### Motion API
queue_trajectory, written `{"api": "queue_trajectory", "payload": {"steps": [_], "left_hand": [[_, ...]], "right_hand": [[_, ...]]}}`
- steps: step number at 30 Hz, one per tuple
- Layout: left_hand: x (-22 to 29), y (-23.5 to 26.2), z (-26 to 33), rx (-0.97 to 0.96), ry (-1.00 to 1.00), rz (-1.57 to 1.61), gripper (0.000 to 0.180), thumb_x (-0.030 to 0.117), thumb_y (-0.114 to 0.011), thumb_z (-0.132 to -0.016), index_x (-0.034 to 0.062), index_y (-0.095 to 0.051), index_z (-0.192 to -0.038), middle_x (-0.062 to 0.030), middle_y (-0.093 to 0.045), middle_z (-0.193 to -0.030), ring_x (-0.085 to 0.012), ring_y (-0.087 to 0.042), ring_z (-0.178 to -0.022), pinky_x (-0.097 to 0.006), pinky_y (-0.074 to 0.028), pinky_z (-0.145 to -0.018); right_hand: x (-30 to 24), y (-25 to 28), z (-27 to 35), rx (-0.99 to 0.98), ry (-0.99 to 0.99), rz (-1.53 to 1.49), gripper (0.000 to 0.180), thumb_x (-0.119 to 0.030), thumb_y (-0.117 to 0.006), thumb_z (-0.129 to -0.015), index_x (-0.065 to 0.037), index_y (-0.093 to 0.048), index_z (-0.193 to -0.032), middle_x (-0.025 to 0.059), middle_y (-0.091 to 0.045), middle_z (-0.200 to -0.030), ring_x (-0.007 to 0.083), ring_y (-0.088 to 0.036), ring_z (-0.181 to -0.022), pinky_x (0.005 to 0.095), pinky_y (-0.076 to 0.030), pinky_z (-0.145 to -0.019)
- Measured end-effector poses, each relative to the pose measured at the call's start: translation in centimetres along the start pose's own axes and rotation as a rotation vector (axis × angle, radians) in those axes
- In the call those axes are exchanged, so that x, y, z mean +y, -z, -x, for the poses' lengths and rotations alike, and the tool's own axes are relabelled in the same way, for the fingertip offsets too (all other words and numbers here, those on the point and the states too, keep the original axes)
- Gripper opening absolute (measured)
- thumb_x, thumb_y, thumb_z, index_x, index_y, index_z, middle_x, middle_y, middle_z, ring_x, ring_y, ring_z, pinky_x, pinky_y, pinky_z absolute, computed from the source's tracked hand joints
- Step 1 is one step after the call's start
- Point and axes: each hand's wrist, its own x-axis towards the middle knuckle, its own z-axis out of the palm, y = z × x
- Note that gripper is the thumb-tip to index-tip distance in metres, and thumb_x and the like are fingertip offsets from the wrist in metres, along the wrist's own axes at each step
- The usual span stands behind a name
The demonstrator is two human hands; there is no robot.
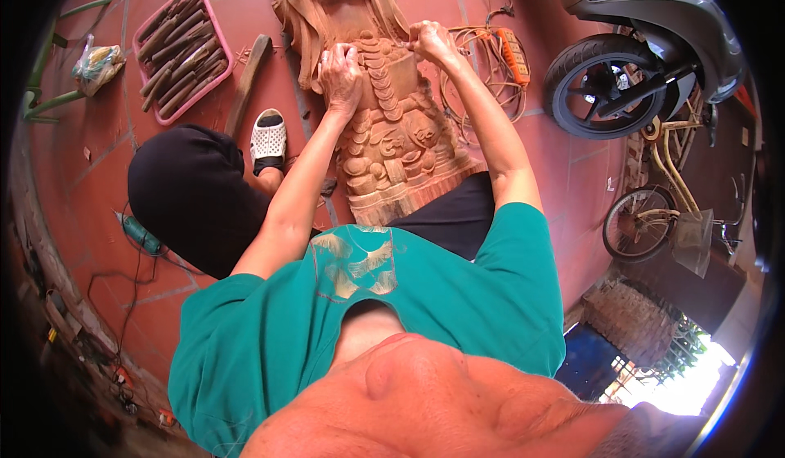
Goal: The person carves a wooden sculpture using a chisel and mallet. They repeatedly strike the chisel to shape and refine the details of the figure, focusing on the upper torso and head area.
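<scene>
A large reddish-brown wooden carving (384, 143) lies on the tiled floor in front of me, its base against my lap, covered in raised round and curled relief. My left hand (339, 75) presses down on the relief near the carving's middle with its fingers curled. My right hand (431, 41) sits slightly farther away at the carving's right edge, fingers bunched together against the wood. Whether either hand holds a small tool is hidden by the fingers.
A pink tray (214, 82) of several wooden-handled tools lies far left, a wooden bar (248, 82) beside it. A white sandal (268, 139) is on my left foot. An orange power tool (513, 53) with cable, a scooter (646, 57) and a bicycle (662, 213) stand right. A green power tool (141, 233) lies left.
</scene>
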Motion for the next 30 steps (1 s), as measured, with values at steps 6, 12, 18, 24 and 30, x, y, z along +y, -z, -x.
{"api": "queue_trajectory", "payload": {"steps": [6,12,18,24,30], "left_hand": [[0.2,0.1,0.1,-0.004,-0.011,0.014,0.02,0.023,-0.052,-0.093,0.0043,-0.058,-0.089,-0.0138,-0.061,-0.085,-0.0313,-0.057,-0.085,-0.043,-0.044,-0.076],[0.8,0.3,0.3,-0.011,0.017,0.026,0.02,0.022,-0.051,-0.093,0.0042,-0.059,-0.09,-0.0136,-0.063,-0.086,-0.0318,-0.057,-0.085,-0.042,-0.044,-0.077],[0.1,-0.1,0.2,-0.012,0.001,0.005,0.02,0.022,-0.05,-0.094,0.0048,-0.059,-0.09,-0.0124,-0.063,-0.086,-0.031,-0.058,-0.086,-0.041,-0.044,-0.077],[0.1,-0.1,0.1,-0.009,0.009,0.009,0.02,0.023,-0.051,-0.093,0.0052,-0.059,-0.091,-0.0122,-0.063,-0.086,-0.0309,-0.058,-0.086,-0.041,-0.044,-0.077],[0.2,0.1,0.1,-0.002,0.001,-0.006,0.02,0.024,-0.051,-0.093,0.0052,-0.06,-0.091,-0.012,-0.063,-0.085,-0.0307,-0.058,-0.086,-0.041,-0.044,-0.077]], "right_hand": [[-2.8,0.6,-1.9,0.218,0.018,-0.088,0.03,-0.029,-0.078,-0.074,-0.003,-0.064,-0.074,0.0128,-0.067,-0.076,0.0287,-0.064,-0.071,0.039,-0.051,-0.067],[-1.8,-2.2,-2.0,0.364,0.176,-0.028,0.027,-0.025,-0.07,-0.082,-0.003,-0.057,-0.076,0.0124,-0.058,-0.08,0.0341,-0.062,-0.075,0.046,-0.047,-0.064],[0.6,-1.6,0.1,0.141,0.101,0.034,0.023,-0.023,-0.074,-0.076,-0.004,-0.061,-0.072,0.0127,-0.062,-0.078,0.0338,-0.064,-0.077,0.0453,-0.049,-0.066],[-1.7,-0.1,-1.9,0.334,0.13,-0.128,0.027,-0.023,-0.077,-0.075,-0.002,-0.06,-0.072,0.0138,-0.063,-0.076,0.0334,-0.063,-0.072,0.0435,-0.048,-0.064],[-1.5,-2.8,-1.5,0.365,0.174,-0.087,0.027,-0.025,-0.074,-0.078,-0.004,-0.058,-0.075,0.0121,-0.06,-0.08,0.0348,-0.062,-0.075,0.0439,-0.048,-0.063]]}}
